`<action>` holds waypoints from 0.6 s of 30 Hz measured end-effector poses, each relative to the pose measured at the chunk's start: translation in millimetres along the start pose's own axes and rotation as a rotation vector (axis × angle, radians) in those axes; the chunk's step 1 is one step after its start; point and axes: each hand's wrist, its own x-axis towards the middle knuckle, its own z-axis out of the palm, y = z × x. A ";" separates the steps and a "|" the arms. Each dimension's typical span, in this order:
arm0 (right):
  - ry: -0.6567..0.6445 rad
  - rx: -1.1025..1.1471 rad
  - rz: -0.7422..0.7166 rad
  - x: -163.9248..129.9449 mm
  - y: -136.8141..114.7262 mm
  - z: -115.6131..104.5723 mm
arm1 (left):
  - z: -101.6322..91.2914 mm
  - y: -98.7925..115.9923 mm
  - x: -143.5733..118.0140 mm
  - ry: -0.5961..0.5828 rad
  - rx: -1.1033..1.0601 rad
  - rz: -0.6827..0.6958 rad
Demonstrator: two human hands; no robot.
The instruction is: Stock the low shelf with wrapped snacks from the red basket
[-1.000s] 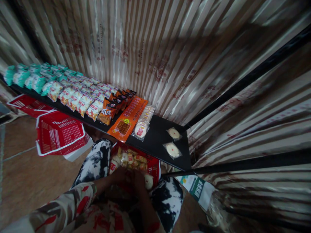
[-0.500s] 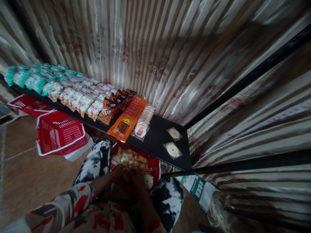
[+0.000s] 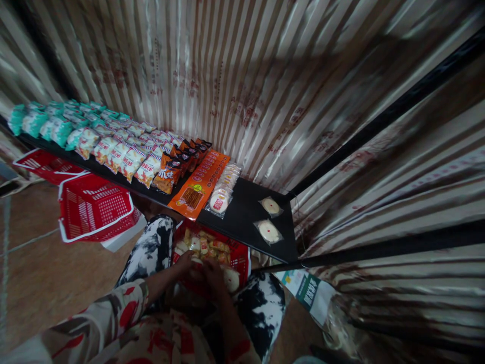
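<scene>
Both hands meet low in a red basket (image 3: 239, 257) of snack packets between the person's knees. The left hand (image 3: 186, 264) and right hand (image 3: 212, 270) touch a round white wrapped cake (image 3: 230, 279); being round, it shows no long axis. Dim light hides whether the fingers pinch it.

Dim, underexposed; sheen on curtain (image 3: 227, 76); hands shadowed; wide-angle edge stretch, blur.
</scene>
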 end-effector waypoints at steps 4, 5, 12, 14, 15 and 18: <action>-0.013 0.191 -0.007 0.3 3.6 1.6 | 2.1 6.2 -5.6 0.012 -0.249 -0.045; 0.004 0.223 -0.014 0.5 4.4 1.9 | 2.4 7.5 -6.7 0.018 -0.294 -0.045; 0.188 0.264 -0.023 3.6 8.3 0.3 | 1.4 18.1 -13.3 -0.004 -0.472 -0.048; 0.235 0.273 -0.002 4.6 9.8 -1.1 | 0.5 19.5 -14.5 0.002 -0.488 -0.046; 0.246 0.287 0.022 5.0 10.5 -1.6 | 0.0 19.9 -15.1 0.004 -0.491 -0.044; 0.258 0.366 0.096 5.1 11.5 -1.7 | -1.8 21.2 -17.6 -0.006 -0.502 -0.022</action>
